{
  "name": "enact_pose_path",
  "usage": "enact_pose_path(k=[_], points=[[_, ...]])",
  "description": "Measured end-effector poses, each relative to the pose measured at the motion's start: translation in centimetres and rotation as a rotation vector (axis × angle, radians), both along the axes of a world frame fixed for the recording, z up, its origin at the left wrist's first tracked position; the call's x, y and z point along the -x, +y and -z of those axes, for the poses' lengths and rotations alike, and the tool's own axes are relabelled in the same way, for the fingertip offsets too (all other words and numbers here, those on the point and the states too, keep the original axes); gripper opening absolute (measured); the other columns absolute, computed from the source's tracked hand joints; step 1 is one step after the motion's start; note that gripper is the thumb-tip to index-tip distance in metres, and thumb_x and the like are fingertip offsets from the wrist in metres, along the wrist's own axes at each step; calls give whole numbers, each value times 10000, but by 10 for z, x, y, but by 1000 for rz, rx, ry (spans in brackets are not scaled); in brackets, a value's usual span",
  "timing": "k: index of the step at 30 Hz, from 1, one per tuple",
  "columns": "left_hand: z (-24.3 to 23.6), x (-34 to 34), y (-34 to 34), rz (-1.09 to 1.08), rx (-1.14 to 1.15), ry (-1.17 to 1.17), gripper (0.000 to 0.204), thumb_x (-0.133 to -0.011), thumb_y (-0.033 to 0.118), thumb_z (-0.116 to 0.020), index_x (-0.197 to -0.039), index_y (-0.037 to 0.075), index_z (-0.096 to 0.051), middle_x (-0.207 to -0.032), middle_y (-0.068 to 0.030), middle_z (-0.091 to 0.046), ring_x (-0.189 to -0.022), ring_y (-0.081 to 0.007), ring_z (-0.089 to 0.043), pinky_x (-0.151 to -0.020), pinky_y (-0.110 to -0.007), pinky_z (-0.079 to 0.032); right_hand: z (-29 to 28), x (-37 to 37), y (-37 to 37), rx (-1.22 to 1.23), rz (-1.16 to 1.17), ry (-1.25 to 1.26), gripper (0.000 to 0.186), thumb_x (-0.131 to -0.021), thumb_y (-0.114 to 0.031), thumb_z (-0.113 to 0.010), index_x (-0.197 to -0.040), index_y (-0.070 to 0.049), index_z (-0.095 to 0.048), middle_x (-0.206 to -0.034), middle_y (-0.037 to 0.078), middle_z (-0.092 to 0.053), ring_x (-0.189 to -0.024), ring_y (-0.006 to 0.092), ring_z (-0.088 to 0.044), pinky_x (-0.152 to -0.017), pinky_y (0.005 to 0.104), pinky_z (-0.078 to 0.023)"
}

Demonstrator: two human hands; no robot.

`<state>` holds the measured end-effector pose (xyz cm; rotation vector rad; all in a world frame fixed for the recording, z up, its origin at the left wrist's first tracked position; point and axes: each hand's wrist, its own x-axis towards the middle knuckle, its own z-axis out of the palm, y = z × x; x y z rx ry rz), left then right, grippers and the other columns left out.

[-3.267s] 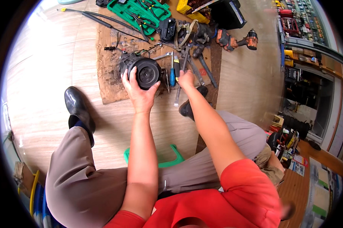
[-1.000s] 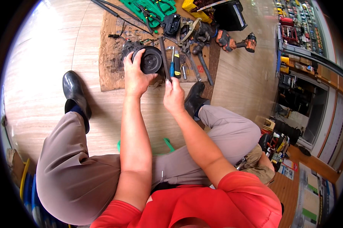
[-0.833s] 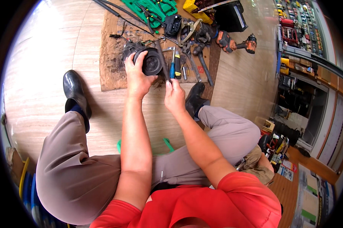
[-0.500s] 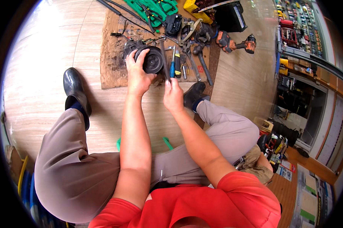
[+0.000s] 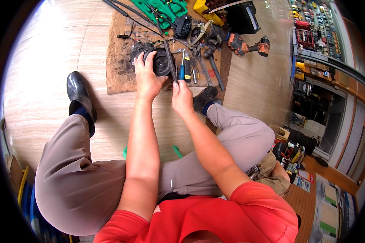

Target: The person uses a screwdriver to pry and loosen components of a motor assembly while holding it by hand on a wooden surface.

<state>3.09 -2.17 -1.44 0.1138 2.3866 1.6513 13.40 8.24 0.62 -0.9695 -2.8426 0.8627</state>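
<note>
My left hand grips the rim of a round black pulley, thumb below and fingers over its upper left side. Behind the pulley is a grimy dark machine body, partly hidden by my fingers. In my right hand is the lower end of a long flat dark metal bar. The bar slants up and left, lying across the right side of the pulley's face; I cannot tell whether they touch. A blue-handled screwdriver lies just beyond my right fingers.
Stained cardboard lies under the parts. Right of the pulley are a yellow-and-black knife and a hammer. Farther off are an orange-and-black power drill, a green tool case and a black box. My boots flank the cardboard.
The bar's upper end has swung left and now crosses more of the pulley's face. My right hand has shifted slightly left; my left hand keeps its grip on the pulley.
</note>
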Motion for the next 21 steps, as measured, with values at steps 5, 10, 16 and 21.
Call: enact_pose_path(k=[5,10,16,21], points=[[1,-2,1,2,9,93,899,-573,57,-881,-1372,148,-479,-1552,-138,-309,-1462,-424,-219,-1136,-656,-232,1,-5,0,2,3,55,246,-1005,-248,-524,-1086,-19,-565,-873,279,-652,-839,486,-621,-711,542,-475],[1,-13,9,-66,134,122,908,-585,111,-893,-1380,101,-455,-1545,-112,-314,-1461,-408,-226,-1101,-721,-206,2,-5,4,38,-11,13,241,-1006,-242,-521,-1074,-16,-571,-853,277,-648,-839,486,-621,-699,537,-476],[-10,-14,14,-58,189,59,962,-584,120,-898,-1424,130,-427,-1537,-107,-307,-1429,-401,-270,-1101,-708,-224,33,-19,25,210,4,106,224,-1027,-201,-514,-1029,5,-602,-643,70,-561,-566,149,-539,-550,327,-455],[-15,10,-11,204,227,32,1018,-566,120,-906,-1458,210,-425,-1539,-114,-303,-1445,-410,-253,-1111,-675,-249,21,-10,17,419,112,79,255,-1018,-218,-525,-1000,18,-621,-674,95,-595,-605,180,-571,-597,349,-475]])
